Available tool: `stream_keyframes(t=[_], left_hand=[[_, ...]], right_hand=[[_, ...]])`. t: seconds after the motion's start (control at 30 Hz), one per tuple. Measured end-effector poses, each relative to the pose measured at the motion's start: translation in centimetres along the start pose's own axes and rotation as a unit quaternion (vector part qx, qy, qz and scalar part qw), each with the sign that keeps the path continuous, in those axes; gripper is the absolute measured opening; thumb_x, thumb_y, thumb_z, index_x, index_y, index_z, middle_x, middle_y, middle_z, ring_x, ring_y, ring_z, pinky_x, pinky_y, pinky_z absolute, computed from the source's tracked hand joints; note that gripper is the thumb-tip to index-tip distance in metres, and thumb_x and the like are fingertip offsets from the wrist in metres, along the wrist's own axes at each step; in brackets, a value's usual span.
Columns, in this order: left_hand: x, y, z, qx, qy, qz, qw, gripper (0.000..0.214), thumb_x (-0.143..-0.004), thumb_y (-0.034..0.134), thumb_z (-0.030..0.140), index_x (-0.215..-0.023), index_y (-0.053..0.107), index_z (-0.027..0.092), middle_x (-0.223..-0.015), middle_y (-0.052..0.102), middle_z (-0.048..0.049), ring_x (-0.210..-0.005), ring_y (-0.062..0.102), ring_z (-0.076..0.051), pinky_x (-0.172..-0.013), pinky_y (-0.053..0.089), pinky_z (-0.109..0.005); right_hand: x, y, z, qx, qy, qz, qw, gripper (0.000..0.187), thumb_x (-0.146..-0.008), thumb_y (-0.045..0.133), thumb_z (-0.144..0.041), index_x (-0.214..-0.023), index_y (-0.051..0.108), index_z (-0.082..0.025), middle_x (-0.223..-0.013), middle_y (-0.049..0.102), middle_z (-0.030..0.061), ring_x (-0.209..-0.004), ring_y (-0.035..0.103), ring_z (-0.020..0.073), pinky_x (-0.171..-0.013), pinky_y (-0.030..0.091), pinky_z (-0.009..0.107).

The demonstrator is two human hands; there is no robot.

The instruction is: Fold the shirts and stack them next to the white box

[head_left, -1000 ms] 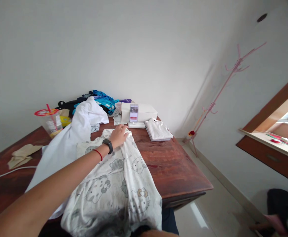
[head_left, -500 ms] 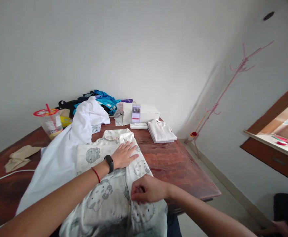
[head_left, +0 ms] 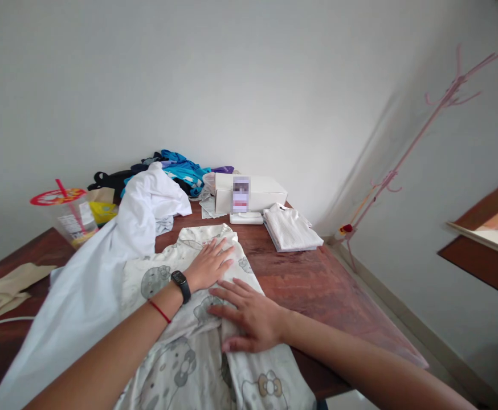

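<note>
A white garment with grey cartoon cat prints (head_left: 176, 364) lies on the dark wooden table, its collar toward the wall and its right part folded over in a long strip. My left hand (head_left: 209, 265) rests flat on the upper part of it, fingers spread; a black band and a red cord are on that wrist. Just nearer to me, my right hand (head_left: 249, 316) lies open on the folded strip, fingers apart. A plain white cloth (head_left: 86, 290) is spread along the garment's left side, partly touching it.
Behind are a heap of blue and dark clothes (head_left: 184, 171), a white box (head_left: 268, 191) and a phone (head_left: 240, 195) on a white stand. Folded white clothes (head_left: 292, 228) lie to the right. A plastic cup with a straw (head_left: 76, 219) stands left. Beyond the table is a pink coat rack (head_left: 420, 139).
My right hand has gone from curled fingers at the strip's edge to open and flat, farther forward. My left hand stays on the garment. The view has shifted slightly.
</note>
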State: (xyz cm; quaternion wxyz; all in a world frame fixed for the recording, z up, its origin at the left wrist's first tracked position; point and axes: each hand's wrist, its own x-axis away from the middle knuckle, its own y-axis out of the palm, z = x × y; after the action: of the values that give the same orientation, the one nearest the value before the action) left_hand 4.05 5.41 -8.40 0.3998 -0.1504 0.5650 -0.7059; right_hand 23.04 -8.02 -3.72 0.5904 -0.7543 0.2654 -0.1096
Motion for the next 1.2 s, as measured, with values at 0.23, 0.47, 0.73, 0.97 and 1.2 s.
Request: stream_keyframes(t=[0.23,0.47,0.73,0.97,1.2], left_hand=[[0.0,0.2,-0.1,0.015,0.009,0.024,1.000,0.051,-0.101,0.043,0.050,-0.148,0.050,0.032,-0.164,0.032,-0.0060,-0.151,0.021,-0.039,-0.121,0.018,-0.063],[0.0,0.2,0.1,0.005,-0.003,0.021,1.000,0.051,-0.101,0.042,0.049,-0.148,0.050,0.032,-0.164,0.032,-0.0054,-0.151,0.021,-0.039,-0.121,0.018,-0.064],[0.2,-0.1,0.4,0.017,0.000,0.037,0.999,0.048,-0.100,0.044,0.047,-0.144,0.056,0.030,-0.161,0.037,-0.0077,-0.149,0.027,-0.039,-0.120,0.019,-0.064],[0.2,-0.2,0.1,0.086,-0.016,0.064,0.994,0.050,-0.102,0.038,0.039,-0.147,0.051,0.022,-0.160,0.039,-0.0101,-0.151,0.027,-0.031,-0.124,0.020,-0.053],[0.0,-1.3,0.2,0.225,-0.031,0.149,0.962,0.049,-0.097,0.032,0.019,-0.141,0.053,0.019,-0.147,0.056,-0.0068,-0.140,0.047,-0.021,-0.120,0.034,-0.039]], right_hand=[[1.5,-0.3,-2.7,0.013,-0.050,-0.048,0.997,0.078,-0.093,0.058,-0.054,-0.157,0.031,-0.020,-0.165,0.024,0.0161,-0.155,0.007,0.0338,-0.122,0.004,0.056],[3.8,0.6,-4.9,-0.004,-0.083,-0.085,0.993,0.076,-0.096,0.058,-0.045,-0.160,0.024,-0.023,-0.166,0.019,0.0116,-0.155,0.006,0.0321,-0.123,0.007,0.057],[4.5,-0.1,-6.0,-0.033,-0.070,-0.096,0.992,0.069,-0.099,0.054,-0.042,-0.160,0.024,-0.027,-0.166,0.021,0.0100,-0.155,0.010,0.0303,-0.123,0.015,0.053],[2.3,-0.8,-1.7,-0.039,0.007,-0.096,0.995,0.079,-0.096,0.050,-0.060,-0.160,0.025,-0.019,-0.168,0.010,0.0169,-0.154,0.001,0.0376,-0.121,0.008,0.062],[-2.2,-1.2,4.4,-0.042,0.074,-0.070,0.994,0.075,-0.101,0.036,-0.062,-0.160,0.022,-0.019,-0.169,0.009,0.0145,-0.155,0.002,0.0342,-0.123,0.010,0.056]])
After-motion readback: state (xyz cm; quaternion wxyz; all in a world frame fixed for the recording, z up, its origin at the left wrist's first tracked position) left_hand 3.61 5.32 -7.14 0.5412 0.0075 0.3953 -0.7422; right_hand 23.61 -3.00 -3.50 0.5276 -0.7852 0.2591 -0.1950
